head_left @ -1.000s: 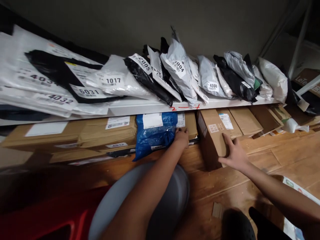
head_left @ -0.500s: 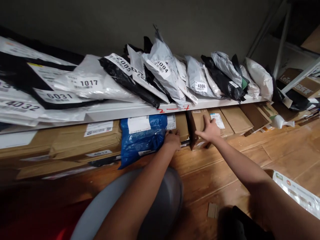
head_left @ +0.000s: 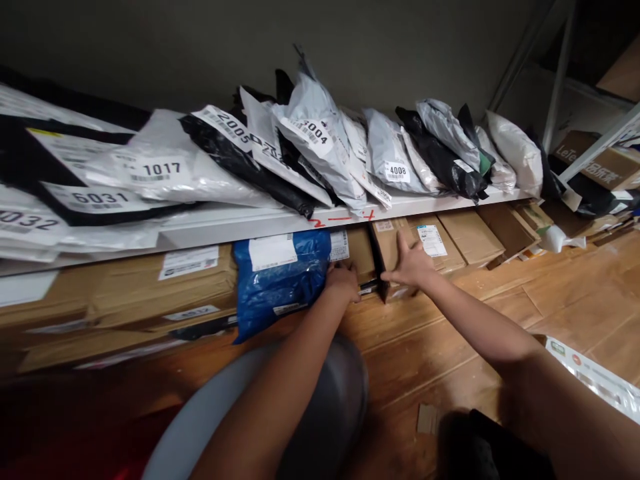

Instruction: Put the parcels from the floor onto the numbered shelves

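Below the shelf, my left hand (head_left: pixel 343 281) reaches in at the right edge of a blue plastic parcel bag (head_left: pixel 273 283). Its fingers are partly bent and a little apart, against the front of a cardboard box (head_left: pixel 361 250) with a white label; part of the fingertips is hidden. My right hand (head_left: pixel 414 265) lies with thumb and fingers spread on another cardboard box (head_left: pixel 389 243), just left of its white and blue label (head_left: pixel 431 241). A narrow dark gap separates these two boxes.
A white shelf (head_left: pixel 240 227) runs above the boxes, carrying several numbered parcel bags, among them a grey one (head_left: pixel 313 143). More cardboard boxes (head_left: pixel 165 287) line the floor at left. A grey rounded thing (head_left: pixel 215 407) lies beneath my left arm. A white package (head_left: pixel 590 373) sits on the wooden floor.
The view has shifted slightly, so the shelf and parcels sit a little further left. Both hands stay at nearly the same places on the boxes.
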`<state>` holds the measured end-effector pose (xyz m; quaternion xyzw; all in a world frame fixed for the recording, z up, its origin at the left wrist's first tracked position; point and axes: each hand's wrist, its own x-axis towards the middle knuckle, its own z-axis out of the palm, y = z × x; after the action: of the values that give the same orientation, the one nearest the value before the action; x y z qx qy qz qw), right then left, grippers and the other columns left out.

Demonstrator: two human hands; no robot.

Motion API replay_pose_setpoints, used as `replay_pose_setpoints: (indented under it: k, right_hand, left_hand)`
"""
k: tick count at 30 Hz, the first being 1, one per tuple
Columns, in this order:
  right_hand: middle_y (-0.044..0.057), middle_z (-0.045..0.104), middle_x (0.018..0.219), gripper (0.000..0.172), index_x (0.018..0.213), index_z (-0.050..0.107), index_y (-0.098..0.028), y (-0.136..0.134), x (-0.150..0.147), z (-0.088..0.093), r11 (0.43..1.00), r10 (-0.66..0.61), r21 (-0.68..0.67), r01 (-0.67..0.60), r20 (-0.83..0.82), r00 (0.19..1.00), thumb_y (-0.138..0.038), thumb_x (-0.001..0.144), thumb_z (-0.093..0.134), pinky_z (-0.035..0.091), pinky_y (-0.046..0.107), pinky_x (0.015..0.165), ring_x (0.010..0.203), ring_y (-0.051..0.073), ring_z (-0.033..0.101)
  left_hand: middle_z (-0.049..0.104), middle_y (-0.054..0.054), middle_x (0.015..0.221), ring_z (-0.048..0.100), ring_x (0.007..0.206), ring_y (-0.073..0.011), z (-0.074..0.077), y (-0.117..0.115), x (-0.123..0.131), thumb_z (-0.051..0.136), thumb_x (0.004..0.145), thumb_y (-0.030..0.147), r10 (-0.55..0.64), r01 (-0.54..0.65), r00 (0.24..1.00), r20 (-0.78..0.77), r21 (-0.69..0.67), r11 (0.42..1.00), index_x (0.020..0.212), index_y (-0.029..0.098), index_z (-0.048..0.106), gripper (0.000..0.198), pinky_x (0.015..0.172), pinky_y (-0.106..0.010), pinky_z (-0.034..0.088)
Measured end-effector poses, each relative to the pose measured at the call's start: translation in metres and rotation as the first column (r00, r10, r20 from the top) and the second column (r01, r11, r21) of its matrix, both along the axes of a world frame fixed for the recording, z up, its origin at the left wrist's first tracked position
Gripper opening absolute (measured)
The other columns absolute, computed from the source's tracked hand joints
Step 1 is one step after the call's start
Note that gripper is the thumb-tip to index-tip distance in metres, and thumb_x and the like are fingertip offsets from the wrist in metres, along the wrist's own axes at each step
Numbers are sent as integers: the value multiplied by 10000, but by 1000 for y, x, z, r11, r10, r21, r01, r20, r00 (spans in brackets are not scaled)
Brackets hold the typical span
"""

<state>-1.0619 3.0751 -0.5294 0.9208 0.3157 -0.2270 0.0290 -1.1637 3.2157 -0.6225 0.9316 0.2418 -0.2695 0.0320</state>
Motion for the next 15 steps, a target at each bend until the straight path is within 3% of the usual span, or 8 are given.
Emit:
replay_pose_setpoints:
  k: [6,10,12,15]
  right_hand:
    - [223,497,1375,1298,1724,58,-261,-102,-30,9,1000,6,-18,-7,-55,998,-602,741,833,531,478,922,1067,376,700]
    - [153,575,1233,1161,1686,301,-295,-181,-26,23,986,39,163,-28,-62,997,-571,685,819,538,505,879,955,356,690]
    - [140,616,1256,1067,1617,448,-309,-216,-11,31,932,-13,362,36,-67,998,-559,641,799,535,530,925,1047,380,673]
    - [114,693,1199,886,1419,649,-337,-262,21,42,754,-206,555,351,-308,929,-502,557,763,550,535,909,1079,396,673]
  left_hand:
    - [458,-317,1621,427,1543,-391,-2,0,-1,832,719,391,-1,1,1000,4,-5,1000,1668,58,303,1137,1287,-455,245]
    - [444,-331,1623,420,1542,-413,-5,1,0,841,702,379,17,-17,1000,17,-16,1000,1670,52,292,1160,1285,-482,247]
    - [453,-321,1622,413,1545,-414,-6,2,0,848,689,366,20,-19,999,27,-23,1000,1667,56,301,1163,1288,-479,241]
    - [430,-326,1635,406,1550,-412,-9,2,-1,834,702,351,17,-17,999,45,-21,1000,1663,46,308,1137,1292,-463,227]
